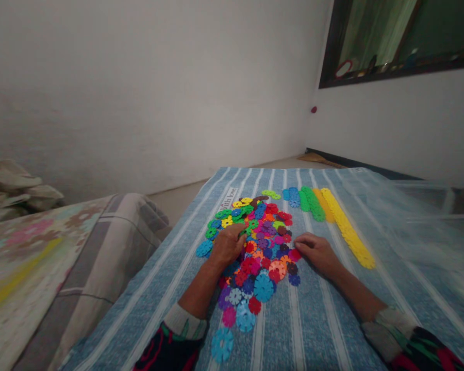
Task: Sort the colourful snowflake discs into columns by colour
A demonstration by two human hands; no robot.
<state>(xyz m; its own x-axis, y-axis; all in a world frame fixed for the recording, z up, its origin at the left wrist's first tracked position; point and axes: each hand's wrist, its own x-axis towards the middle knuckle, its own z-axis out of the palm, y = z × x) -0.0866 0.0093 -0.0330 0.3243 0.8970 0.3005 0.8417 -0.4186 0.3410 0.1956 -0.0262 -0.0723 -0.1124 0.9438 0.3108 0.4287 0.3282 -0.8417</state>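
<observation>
A loose pile of flower-shaped plastic discs in many colours lies on a striped blue cloth. My left hand is over the pile's left side, fingers curled and closed, the tips beside a green disc. Whether it grips a disc is hidden. At the pile's right edge, my right hand rests low with fingers drawn together, next to a red disc. Anything between those fingers is too small to tell. Beyond it lie overlapping rows of yellow discs, green discs and blue discs.
Light green discs lie at the pile's far edge. A clear plastic container or sheet is on the right. To the left stands a cloth-covered surface with a floral cover. A white wall rises behind, with a dark-framed window.
</observation>
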